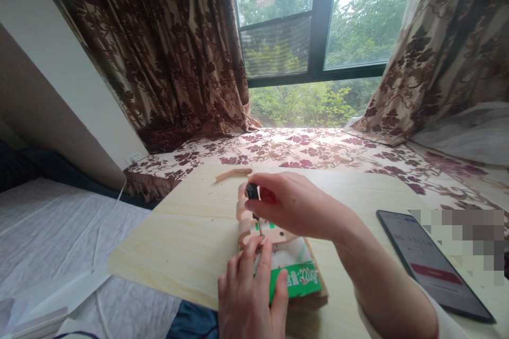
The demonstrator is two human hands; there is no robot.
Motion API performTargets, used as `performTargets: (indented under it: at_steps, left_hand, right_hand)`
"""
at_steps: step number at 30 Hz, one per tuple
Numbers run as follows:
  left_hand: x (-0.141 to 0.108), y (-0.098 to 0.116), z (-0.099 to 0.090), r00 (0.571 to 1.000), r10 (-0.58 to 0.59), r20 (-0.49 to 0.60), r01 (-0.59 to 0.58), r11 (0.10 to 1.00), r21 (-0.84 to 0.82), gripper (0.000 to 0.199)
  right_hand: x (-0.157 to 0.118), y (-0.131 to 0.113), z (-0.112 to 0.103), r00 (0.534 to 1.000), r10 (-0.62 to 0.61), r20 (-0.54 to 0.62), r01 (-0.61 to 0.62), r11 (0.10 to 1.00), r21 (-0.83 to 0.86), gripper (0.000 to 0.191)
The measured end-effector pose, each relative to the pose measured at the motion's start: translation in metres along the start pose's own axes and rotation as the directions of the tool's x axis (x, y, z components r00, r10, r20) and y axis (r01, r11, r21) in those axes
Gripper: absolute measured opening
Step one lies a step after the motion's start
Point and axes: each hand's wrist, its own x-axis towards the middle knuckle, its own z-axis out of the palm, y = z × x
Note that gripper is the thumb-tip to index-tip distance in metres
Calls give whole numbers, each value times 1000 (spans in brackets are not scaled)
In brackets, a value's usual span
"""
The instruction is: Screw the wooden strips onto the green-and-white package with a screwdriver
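My right hand (278, 198) is closed around the black handle of a screwdriver (253, 196). Its thin shaft points down at a pale wooden piece with rounded lobes (243, 230), where the tip meets a small dark spot that may be a screw. My left hand (254, 291) lies with fingers stretched, the fingertips touching the near edge of that wood beside the tip. Beneath the wooden piece is a green and white printed package (300, 278), resting on something brown that is mostly hidden. The left palm covers part of the package.
A bent wooden strip (234, 174) lies at the far edge of the light wooden table (170, 238). To the right is a dark phone (433, 265). Beyond the table stretch a flowered window seat (310, 148) and patterned curtains (178, 53); a bed (59, 222) stands left.
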Motion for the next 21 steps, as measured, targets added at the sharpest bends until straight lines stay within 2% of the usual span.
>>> performTargets:
  at_steps: [3,11,14,18,21]
  left_hand:
    - [1,1,0,1000,-4,0,4,1000,-11,41]
    - [-1,-1,0,1000,8,0,-8,1000,-2,43]
    - [0,-2,-1,1000,13,11,-13,1000,5,44]
    - [1,-1,-2,1000,6,26,-7,1000,26,43]
    - [1,0,-3,999,2,39,-3,999,32,42]
  right_hand:
    - [-1,-1,-1,998,36,-54,-41,995,-89,18]
    - [5,5,11,983,111,-146,-146,954,-260,24]
    - [7,6,11,982,130,-139,-156,968,-196,22]
    - [2,-1,4,999,28,-43,-29,1000,-8,8]
    - [-1,-5,2,1000,0,21,1,1000,-25,11]
